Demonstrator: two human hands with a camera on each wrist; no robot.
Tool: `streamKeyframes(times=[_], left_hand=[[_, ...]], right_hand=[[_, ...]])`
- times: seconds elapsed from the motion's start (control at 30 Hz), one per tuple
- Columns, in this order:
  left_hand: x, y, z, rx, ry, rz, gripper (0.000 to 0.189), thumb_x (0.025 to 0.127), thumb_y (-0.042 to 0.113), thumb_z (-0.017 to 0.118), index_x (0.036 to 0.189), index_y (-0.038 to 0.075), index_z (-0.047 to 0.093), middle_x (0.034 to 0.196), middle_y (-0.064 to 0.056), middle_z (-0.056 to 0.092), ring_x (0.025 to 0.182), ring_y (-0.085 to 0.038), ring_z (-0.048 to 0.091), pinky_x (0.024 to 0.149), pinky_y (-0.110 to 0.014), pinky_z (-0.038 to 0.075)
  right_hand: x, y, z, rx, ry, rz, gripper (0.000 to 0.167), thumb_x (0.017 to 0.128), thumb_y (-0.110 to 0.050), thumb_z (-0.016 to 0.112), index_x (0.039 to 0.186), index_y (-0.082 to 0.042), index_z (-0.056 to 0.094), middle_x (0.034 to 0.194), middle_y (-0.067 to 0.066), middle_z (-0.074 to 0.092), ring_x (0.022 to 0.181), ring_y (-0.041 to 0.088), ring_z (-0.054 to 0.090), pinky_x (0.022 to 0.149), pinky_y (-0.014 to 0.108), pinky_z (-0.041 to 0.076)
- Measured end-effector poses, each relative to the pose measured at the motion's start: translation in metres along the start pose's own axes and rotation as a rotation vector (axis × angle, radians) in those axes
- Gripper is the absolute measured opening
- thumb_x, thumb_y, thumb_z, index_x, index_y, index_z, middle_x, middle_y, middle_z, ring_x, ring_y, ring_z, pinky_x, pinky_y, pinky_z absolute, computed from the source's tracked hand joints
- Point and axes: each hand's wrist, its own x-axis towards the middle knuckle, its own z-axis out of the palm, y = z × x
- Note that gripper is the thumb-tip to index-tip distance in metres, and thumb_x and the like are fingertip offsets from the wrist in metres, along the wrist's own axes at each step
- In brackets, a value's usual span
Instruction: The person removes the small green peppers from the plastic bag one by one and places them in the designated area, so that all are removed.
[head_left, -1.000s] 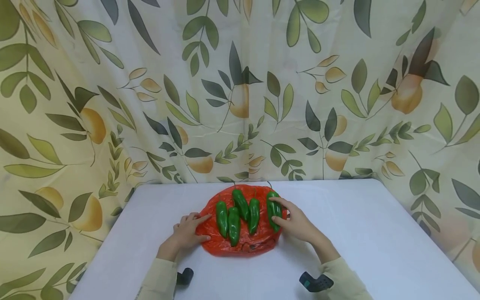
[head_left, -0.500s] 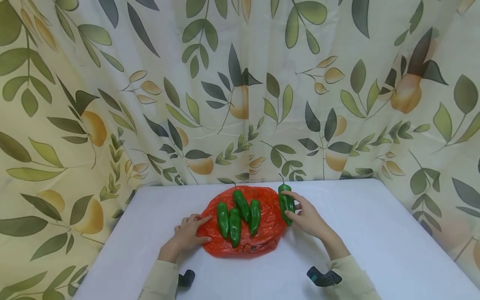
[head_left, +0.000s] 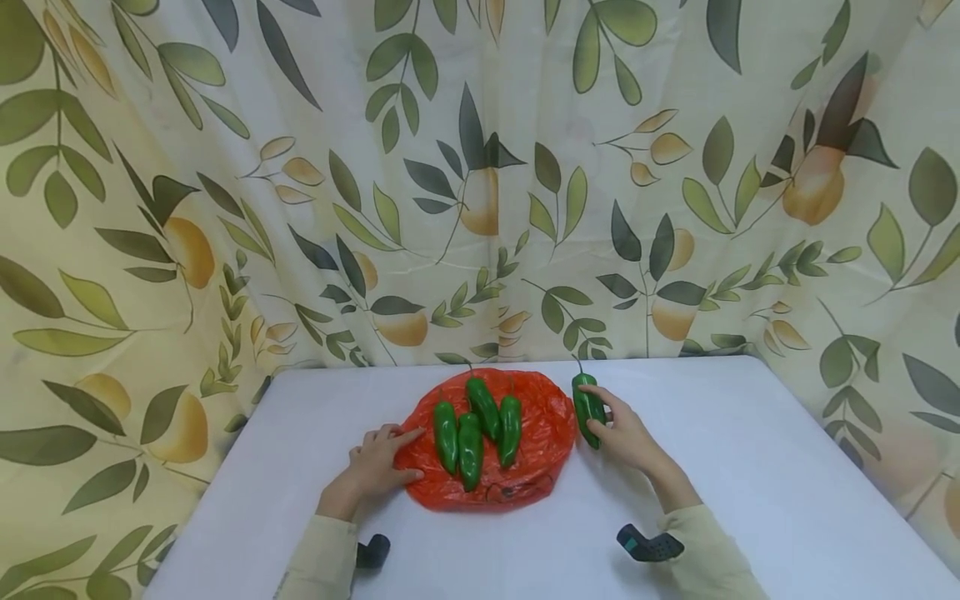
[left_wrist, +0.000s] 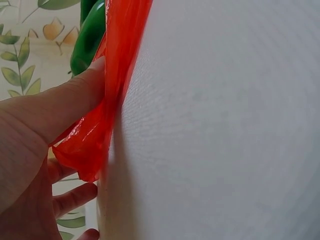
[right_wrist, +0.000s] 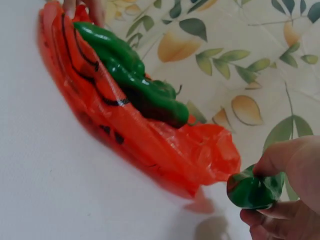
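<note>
A crinkled red plastic bag (head_left: 540,417) with black marks lies on the white table, with several green peppers (head_left: 470,450) on top of it. At the bag's right edge, my right hand (head_left: 626,433) holds another green pepper (head_left: 587,408) between thumb and fingers, stem pointing away. The right wrist view shows the tip end of this held pepper (right_wrist: 250,190), off the bag. My left hand (head_left: 378,462) rests on the bag's left edge with thumb and index finger spread. In the left wrist view the left thumb (left_wrist: 75,95) touches the red plastic; the other fingers are relaxed.
White cloth covers the table (head_left: 480,558), which ends at the back against a curtain (head_left: 480,275) printed with leaves and fruit. Black devices (head_left: 648,546) sit by both wrists.
My right hand has carried its pepper rightward from on top of the bag to just past the bag's right edge. The left hand and the other peppers have stayed put.
</note>
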Motion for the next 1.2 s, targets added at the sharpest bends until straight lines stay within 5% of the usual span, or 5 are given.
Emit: streamKeyframes(times=[0.17,0.4,0.8,1.0,1.2], left_hand=[[-0.001,0.001,-0.002,0.000,0.002,0.002,0.075,0.081,0.042,0.083,0.148,0.030,0.052,0.146,-0.013,0.048,0.131,-0.033,0.040,0.102,-0.062,0.039],[-0.001,0.003,-0.002,0.006,0.002,0.005,0.075,0.081,0.043,0.083,0.148,0.029,0.052,0.146,-0.013,0.048,0.131,-0.034,0.041,0.102,-0.063,0.039],[-0.001,0.002,-0.001,0.017,0.001,-0.006,0.076,0.081,0.041,0.083,0.149,0.029,0.051,0.147,-0.014,0.048,0.132,-0.035,0.041,0.105,-0.067,0.039],[-0.002,0.002,-0.002,0.004,-0.008,-0.007,0.076,0.082,0.041,0.082,0.150,0.029,0.051,0.150,-0.014,0.047,0.134,-0.036,0.040,0.106,-0.066,0.039],[-0.004,0.003,-0.005,-0.022,-0.031,-0.018,0.077,0.081,0.040,0.083,0.150,0.031,0.050,0.153,-0.012,0.045,0.137,-0.035,0.039,0.107,-0.066,0.040]], right_hand=[[0.002,0.008,0.002,-0.026,-0.001,0.025,0.059,0.095,-0.002,0.054,0.152,-0.010,0.040,0.146,0.032,0.044,0.111,0.039,0.054,0.080,0.038,0.058],[0.002,0.015,0.004,-0.088,-0.019,-0.003,0.061,0.094,-0.001,0.056,0.152,-0.006,0.039,0.153,0.036,0.035,0.137,0.055,0.040,0.107,0.067,0.044],[0.001,0.017,0.006,-0.138,-0.059,0.041,0.061,0.098,-0.006,0.056,0.155,-0.006,0.034,0.153,0.034,0.037,0.134,0.051,0.043,0.108,0.068,0.041],[0.003,0.019,0.003,-0.156,-0.061,0.005,0.060,0.099,-0.010,0.056,0.155,-0.005,0.035,0.149,0.035,0.041,0.125,0.047,0.050,0.102,0.063,0.049],[0.001,0.017,0.000,-0.174,-0.032,0.013,0.066,0.101,-0.018,0.057,0.157,-0.001,0.027,0.149,0.037,0.040,0.133,0.053,0.046,0.104,0.066,0.046]])
